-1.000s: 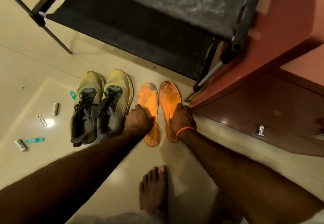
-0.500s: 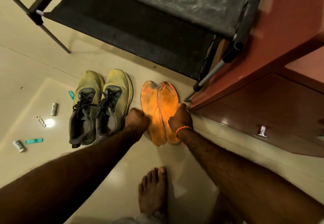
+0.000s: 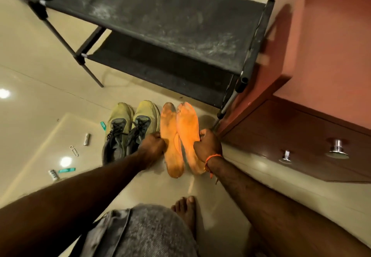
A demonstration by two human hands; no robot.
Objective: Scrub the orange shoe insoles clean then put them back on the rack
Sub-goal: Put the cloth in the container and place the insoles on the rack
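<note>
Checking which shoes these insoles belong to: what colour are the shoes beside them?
Yellow-green with grey uppers and dark laces, seen in the head view: shoes.

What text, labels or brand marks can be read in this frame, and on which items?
None legible.
Green tag near the shoes: print too small to read.
Green strip on the floor: markings blurred.
Small cylinder with dark print: unreadable.
Silver cylinder: no readable text.
Shoes and insoles: no visible brand mark.

Floor [image 3: 36,72]: glossy tile. Rack [image 3: 160,21]: dusty matt black fabric shelves, metal tubes. Cabinet [image 3: 291,136]: polished wood, chrome knobs [image 3: 337,149]. Insoles [image 3: 180,136]: grimy matt foam.
</note>
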